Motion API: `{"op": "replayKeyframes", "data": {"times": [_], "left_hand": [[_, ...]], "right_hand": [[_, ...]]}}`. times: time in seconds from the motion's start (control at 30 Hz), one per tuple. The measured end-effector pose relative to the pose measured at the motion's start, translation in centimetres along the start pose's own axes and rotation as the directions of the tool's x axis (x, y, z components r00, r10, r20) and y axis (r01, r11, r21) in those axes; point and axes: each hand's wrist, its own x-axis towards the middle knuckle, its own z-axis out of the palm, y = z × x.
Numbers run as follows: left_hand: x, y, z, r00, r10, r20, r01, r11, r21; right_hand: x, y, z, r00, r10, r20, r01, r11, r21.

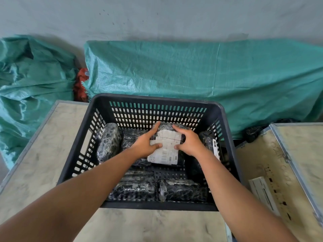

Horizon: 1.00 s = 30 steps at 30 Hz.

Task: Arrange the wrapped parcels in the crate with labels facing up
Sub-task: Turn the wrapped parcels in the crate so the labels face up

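Both hands down in the crate (227,126), left hand (146,145) and right hand (187,143) gripping one parcel (165,151) from each side — fingers curled round its edges, thumbs on the white label (166,155). Sitting mid-crate, toward the far wall, label up. Best to press down flat and even — no tipping — then slide snug against the parcel on the left (109,141).

head view | looks forward-down (close) | onto crate (227,137)

White label (165,149) on parcel (167,130), print apparently barcodes, too small to read
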Motion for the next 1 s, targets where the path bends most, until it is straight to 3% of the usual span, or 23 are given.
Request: {"op": "replayKeyframes", "data": {"times": [0.1,0.27,0.43,0.5,0.6,0.67,0.77,0.87,0.93,1.0], "left_hand": [[0.0,-0.5,0.6,0.992,-0.014,0.127,0.007,0.998,0.056],[0.1,-0.2,2.1,0.986,-0.058,0.154,0.011,0.957,0.291],[0.6,-0.6,4.2,0.953,-0.246,0.177,0.036,0.671,0.741],[0.1,-1.4,5.4,0.929,-0.316,0.195,0.051,0.629,0.776],[-0.3,-2.1,5.7,0.934,-0.304,0.189,0.076,0.684,0.725],[-0.4,-2.2,5.4,0.941,-0.282,0.187,0.07,0.703,0.707],[-0.5,-2.7,5.4,0.944,-0.273,0.185,0.065,0.704,0.707],[-0.6,-3.2,5.5,0.946,-0.269,0.184,0.063,0.704,0.707],[-0.6,-3.3,5.3,0.947,-0.264,0.184,0.062,0.711,0.7],[-0.6,-3.4,5.2,0.948,-0.256,0.188,0.055,0.715,0.697]], "right_hand": [[0.7,0.8,0.7,0.995,0.092,-0.033,-0.094,0.993,-0.075],[1.6,1.7,1.6,0.991,0.125,-0.042,-0.13,0.982,-0.136],[2.0,1.7,2.2,0.981,0.179,0.073,-0.153,0.949,-0.276],[1.9,1.7,3.2,0.962,0.226,0.154,-0.142,0.893,-0.428],[1.7,1.7,4.4,0.953,0.248,0.176,-0.081,0.764,-0.641],[1.7,1.8,4.5,0.954,0.242,0.175,-0.057,0.723,-0.688],[1.3,1.7,4.2,0.963,0.217,0.161,-0.06,0.752,-0.656],[0.2,0.5,2.6,0.981,0.143,0.132,-0.075,0.903,-0.422],[-0.9,-1.0,0.3,1.0,0.014,0.001,-0.014,0.971,-0.241],[-2.7,-2.0,-2.3,0.977,-0.116,-0.18,0.072,0.97,-0.233]]}}
